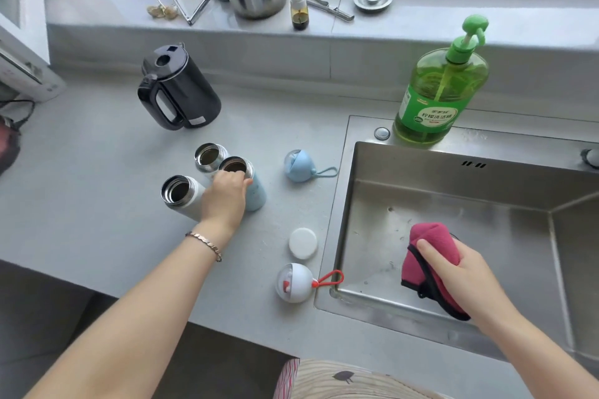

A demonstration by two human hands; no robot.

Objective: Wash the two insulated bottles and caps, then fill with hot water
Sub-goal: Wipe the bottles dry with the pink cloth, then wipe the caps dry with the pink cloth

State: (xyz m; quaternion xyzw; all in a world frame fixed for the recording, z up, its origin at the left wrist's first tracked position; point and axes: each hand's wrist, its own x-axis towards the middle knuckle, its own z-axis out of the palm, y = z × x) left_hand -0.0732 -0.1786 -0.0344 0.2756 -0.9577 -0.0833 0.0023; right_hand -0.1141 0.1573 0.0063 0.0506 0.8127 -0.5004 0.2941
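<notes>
The left hand (227, 196) grips the blue bottle (258, 194) at its neck, the right hand (453, 266) clutches a cloth (428, 244). Rigid steel, likely slippery when wet: better held mid-body

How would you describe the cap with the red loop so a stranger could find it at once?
Start at the steel sink; just off its near left corner, on the counter, lies a domed white cap. Only it has a red loop: the other domed cap, farther back, is pale blue, and the flat white disc between them has none.
</notes>
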